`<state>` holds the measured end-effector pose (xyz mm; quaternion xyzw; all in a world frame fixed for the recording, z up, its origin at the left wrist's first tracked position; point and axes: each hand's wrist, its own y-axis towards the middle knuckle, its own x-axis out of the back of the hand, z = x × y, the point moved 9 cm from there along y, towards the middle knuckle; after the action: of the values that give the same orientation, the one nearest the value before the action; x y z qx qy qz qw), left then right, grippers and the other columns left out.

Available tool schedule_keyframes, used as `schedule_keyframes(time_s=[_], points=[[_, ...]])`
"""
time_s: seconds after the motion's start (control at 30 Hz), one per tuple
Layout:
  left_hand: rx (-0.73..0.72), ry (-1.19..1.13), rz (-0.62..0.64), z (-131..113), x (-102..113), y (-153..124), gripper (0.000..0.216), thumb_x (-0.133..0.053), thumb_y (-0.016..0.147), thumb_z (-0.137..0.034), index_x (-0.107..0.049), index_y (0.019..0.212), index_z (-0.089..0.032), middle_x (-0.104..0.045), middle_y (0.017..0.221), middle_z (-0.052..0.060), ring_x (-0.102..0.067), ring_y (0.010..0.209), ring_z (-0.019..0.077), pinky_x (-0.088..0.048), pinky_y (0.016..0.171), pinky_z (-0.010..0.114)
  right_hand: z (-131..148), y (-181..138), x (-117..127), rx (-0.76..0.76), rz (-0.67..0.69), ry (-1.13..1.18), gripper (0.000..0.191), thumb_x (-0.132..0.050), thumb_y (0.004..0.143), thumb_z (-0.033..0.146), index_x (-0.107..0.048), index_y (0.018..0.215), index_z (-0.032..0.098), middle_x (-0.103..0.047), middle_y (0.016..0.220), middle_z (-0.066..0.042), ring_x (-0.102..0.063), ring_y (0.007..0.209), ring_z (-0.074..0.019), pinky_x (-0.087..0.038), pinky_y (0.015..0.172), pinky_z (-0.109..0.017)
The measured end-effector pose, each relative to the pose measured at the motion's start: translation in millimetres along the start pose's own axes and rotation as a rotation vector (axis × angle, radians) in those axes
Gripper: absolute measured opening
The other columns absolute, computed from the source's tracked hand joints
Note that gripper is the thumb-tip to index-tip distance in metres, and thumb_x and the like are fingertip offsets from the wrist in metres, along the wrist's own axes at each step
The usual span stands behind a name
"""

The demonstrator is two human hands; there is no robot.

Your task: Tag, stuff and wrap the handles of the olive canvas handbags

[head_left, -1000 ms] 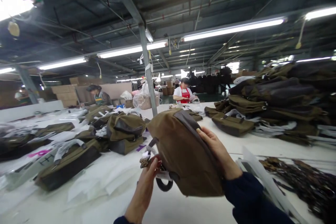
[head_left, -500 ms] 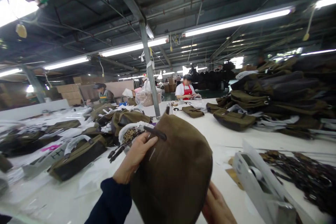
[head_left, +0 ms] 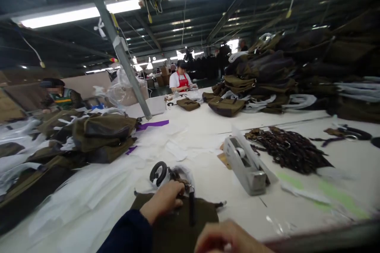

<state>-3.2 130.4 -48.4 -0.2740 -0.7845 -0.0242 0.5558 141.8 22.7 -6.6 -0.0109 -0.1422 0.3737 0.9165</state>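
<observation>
An olive bag [head_left: 175, 229] lies flat on the white table in front of me, with a dark strap tab [head_left: 192, 207] hanging down its face. At the bag's top edge my left hand [head_left: 166, 201] is closed with fingers curled around a brown patterned strap [head_left: 181, 182]. Beside those fingers sit a black ring-shaped handle [head_left: 158, 173] and some white wrapping [head_left: 185, 172]. My right hand [head_left: 230, 239] is low in view, just right of the bag, its fingers curled and slightly blurred. What it holds, if anything, is hidden.
A grey tape dispenser [head_left: 246, 170] stands to the right, before a heap of dark brown straps [head_left: 285, 148]. Olive bags are piled at left [head_left: 103, 130] and far right [head_left: 267, 75]. White sheets [head_left: 97, 193] cover the left side. Two people work across the table.
The bag has gone from being held up between both hands to lying on the table. My left hand has shifted to its strap, and the view has turned right.
</observation>
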Motion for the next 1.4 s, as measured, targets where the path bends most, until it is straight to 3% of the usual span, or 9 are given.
schedule_keyframes(time_s=[0.13,0.33,0.6,0.8,0.93,1.03,1.1,1.23,1.4], points=[[0.084,0.087,-0.178,-2.8,15.0,-10.6,0.020,-0.054,0.081,-0.012,-0.059,0.099,-0.018,-0.061,0.105,0.008,-0.057,0.101,0.0236,-0.043,0.089,0.035,-18.3,41.9,44.7,0.072,-0.311,-0.178,0.006,-0.062,0.087,0.022,-0.066,0.093,0.021,-0.066,0.084,0.001,-0.059,0.078,-0.0146,-0.042,0.068,-0.024],[0.099,0.188,-0.256,-1.5,-1.7,8.9,0.042,-0.052,0.082,-0.010,-0.055,0.123,-0.018,-0.049,0.138,0.011,-0.042,0.128,0.0279,-0.030,0.109,0.044,-49.2,72.1,10.7,0.163,-0.371,-0.667,0.015,-0.073,0.080,0.019,-0.060,0.087,0.020,-0.063,0.097,-0.003,-0.056,0.090,-0.0204,-0.043,0.075,-0.030],[-0.018,0.239,-0.178,-20.9,22.5,26.8,0.013,-0.056,0.082,-0.014,-0.063,0.091,-0.021,-0.065,0.105,0.008,-0.053,0.112,0.0281,-0.028,0.109,0.045,-56.7,74.9,1.0,0.212,-0.421,-0.767,0.018,-0.074,0.080,0.020,-0.059,0.088,0.021,-0.061,0.094,-0.001,-0.057,0.086,-0.0193,-0.043,0.070,-0.029],[0.130,0.178,-0.154,-35.1,17.3,-5.3,0.013,-0.052,0.085,-0.021,-0.062,0.093,-0.017,-0.064,0.072,0.012,-0.064,0.076,0.0323,-0.045,0.076,0.045,-62.2,78.4,-1.6,0.229,-0.442,-0.742,0.015,-0.070,0.083,0.021,-0.062,0.095,0.022,-0.061,0.096,-0.003,-0.056,0.087,-0.0201,-0.043,0.072,-0.029],[0.243,-0.323,-0.087,-23.0,-21.6,-25.2,0.020,-0.046,0.090,-0.037,-0.053,0.090,-0.018,-0.065,0.077,0.010,-0.064,0.063,0.0252,-0.049,0.061,0.037,-58.1,74.5,5.0,0.241,-0.417,-0.613,0.009,-0.065,0.084,0.015,-0.063,0.090,0.020,-0.062,0.093,-0.004,-0.057,0.087,-0.0204,-0.044,0.074,-0.030],[0.379,-0.957,0.007,-10.9,-64.7,-32.5,0.035,-0.044,0.090,-0.054,-0.047,0.094,-0.019,-0.060,0.070,0.001,-0.055,0.045,0.0149,-0.045,0.042,0.026,-58.3,69.5,30.4,0.187,-0.458,-0.302,0.004,-0.059,0.087,0.015,-0.059,0.085,0.019,-0.061,0.082,-0.001,-0.057,0.076,-0.0164,-0.044,0.069,-0.027],[0.424,-1.208,-0.034,-5.4,-78.3,-34.0,0.046,-0.045,0.088,-0.062,-0.048,0.097,-0.017,-0.061,0.069,0.001,-0.058,0.047,0.0137,-0.046,0.041,0.022,-63.6,69.1,52.1,0.113,-0.532,-0.109,0.006,-0.060,0.087,0.021,-0.057,0.090,0.019,-0.060,0.082,0.000,-0.055,0.069,-0.0138,-0.044,0.064,-0.025],[0.382,-1.388,-0.050,-7.4,-85.6,-31.2,0.053,-0.055,0.083,-0.063,-0.054,0.097,-0.013,-0.063,0.064,0.003,-0.059,0.047,0.0124,-0.049,0.042,0.021,-66.6,87.7,71.3,0.033,-0.555,-0.112,0.034,-0.069,0.080,0.034,-0.058,0.107,0.017,-0.061,0.091,-0.003,-0.054,0.067,-0.0130,-0.042,0.063,-0.026],[0.332,-1.448,-0.045,-12.0,-84.0,-29.0,0.040,-0.068,0.078,-0.050,-0.046,0.084,-0.017,-0.065,0.062,0.002,-0.057,0.041,0.0100,-0.045,0.040,0.017,-67.0,116.4,62.4,0.026,-0.461,-0.158,0.016,-0.067,0.078,0.028,-0.059,0.069,0.017,-0.056,0.063,0.002,-0.047,0.061,-0.0129,-0.033,0.060,-0.025]])
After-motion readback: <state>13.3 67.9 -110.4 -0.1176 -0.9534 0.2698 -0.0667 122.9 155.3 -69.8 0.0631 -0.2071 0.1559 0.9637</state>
